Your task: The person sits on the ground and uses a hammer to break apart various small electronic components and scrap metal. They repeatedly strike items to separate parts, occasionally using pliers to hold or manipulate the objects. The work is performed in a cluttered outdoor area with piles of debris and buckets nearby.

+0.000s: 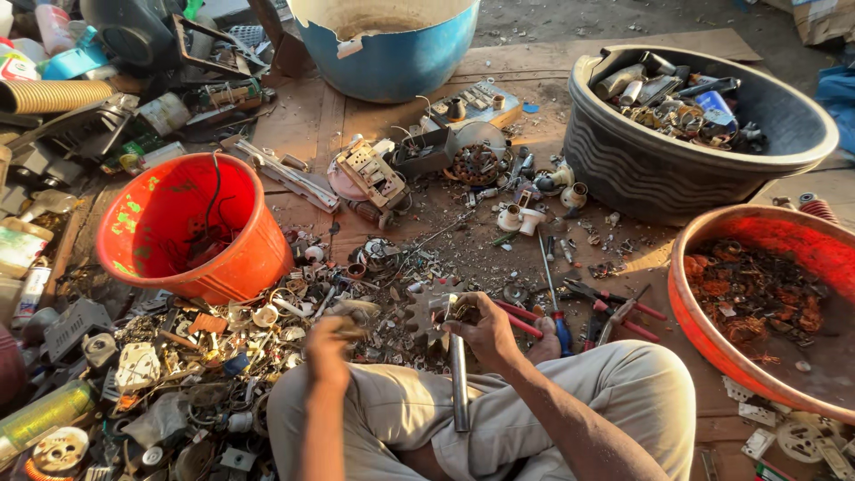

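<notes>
A dark tub [623, 160] of metal parts, an orange basin [704, 330] of copper wire, a blue tub [401, 53] and an orange bucket [240, 258] ring a floor littered with scrap. Over the person's lap, the right hand [481, 331] has its fingers clamped on a metal bar [458, 383] and a toothed metal part [426, 312], just left of red-handled pliers [614, 312]. The blurred left hand [328, 349] has its fingers closed on a small scrap piece [354, 310].

Orange bucket [191, 227] at left looks like glossy plastic, the grey tub [677, 169] upper right matt ribbed plastic — the rod [459, 383] at bottom centre dull, smooth metal.
</notes>
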